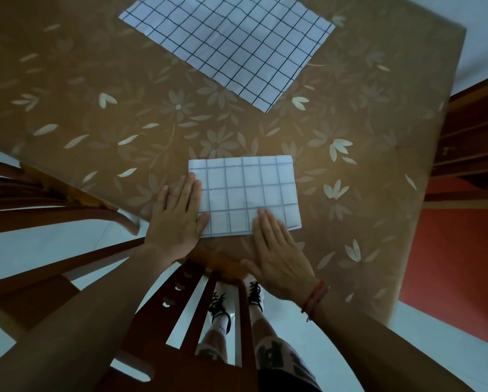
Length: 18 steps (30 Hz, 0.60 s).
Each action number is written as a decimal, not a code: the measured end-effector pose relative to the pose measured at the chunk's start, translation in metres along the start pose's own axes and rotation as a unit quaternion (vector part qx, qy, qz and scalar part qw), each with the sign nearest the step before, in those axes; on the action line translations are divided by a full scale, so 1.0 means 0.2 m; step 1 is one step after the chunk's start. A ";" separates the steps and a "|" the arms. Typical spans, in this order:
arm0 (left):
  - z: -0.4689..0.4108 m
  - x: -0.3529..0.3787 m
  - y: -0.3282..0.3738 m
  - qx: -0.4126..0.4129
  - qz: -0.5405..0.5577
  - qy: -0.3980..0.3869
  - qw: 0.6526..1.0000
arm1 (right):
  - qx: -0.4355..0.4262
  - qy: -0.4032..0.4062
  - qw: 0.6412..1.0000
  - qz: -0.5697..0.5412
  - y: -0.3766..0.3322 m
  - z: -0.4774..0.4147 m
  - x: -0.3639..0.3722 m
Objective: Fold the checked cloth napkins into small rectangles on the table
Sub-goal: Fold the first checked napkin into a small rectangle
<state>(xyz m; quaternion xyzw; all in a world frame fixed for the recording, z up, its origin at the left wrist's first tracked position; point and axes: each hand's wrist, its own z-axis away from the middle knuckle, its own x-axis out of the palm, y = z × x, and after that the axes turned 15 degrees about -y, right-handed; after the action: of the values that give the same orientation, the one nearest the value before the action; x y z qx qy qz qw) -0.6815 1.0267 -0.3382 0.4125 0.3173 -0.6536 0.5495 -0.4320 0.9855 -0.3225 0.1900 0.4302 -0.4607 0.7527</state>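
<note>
Head view: a folded white cloth napkin with dark checks (pixel 248 190) lies near the front edge of the brown floral tabletop (pixel 96 89). Flat-fingered, the left hand (pixel 178 215) and right hand (pixel 276 250) press it, grasping nothing. Judged step: creasing a fold; next, fold it smaller or reach the unfolded checked napkin (pixel 228 49) beyond.

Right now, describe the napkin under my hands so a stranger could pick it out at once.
On the brown floral tablecloth, look to the near edge, just beyond the wooden chair back. There the folded checked napkin lies with the left hand and right hand flat on it. Unlike the unfolded checked napkin at the far side, it is smaller, with fainter lines.
</note>
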 end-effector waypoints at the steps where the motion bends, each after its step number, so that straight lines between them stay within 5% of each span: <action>1: 0.00 0.00 0.00 0.000 0.002 -0.001 1.000 | 0.016 -0.003 1.000 0.001 0.04 0.02 0.01; 18: -0.06 -0.17 0.00 -0.004 0.025 -0.017 1.000 | 0.087 0.021 0.995 -0.037 0.19 0.12 0.01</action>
<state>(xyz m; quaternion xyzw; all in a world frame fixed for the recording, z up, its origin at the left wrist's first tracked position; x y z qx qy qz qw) -0.6775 1.0527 -0.3133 0.4067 0.2998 -0.6455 0.5728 -0.3867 0.9875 -0.3141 0.2486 0.4111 -0.5198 0.7065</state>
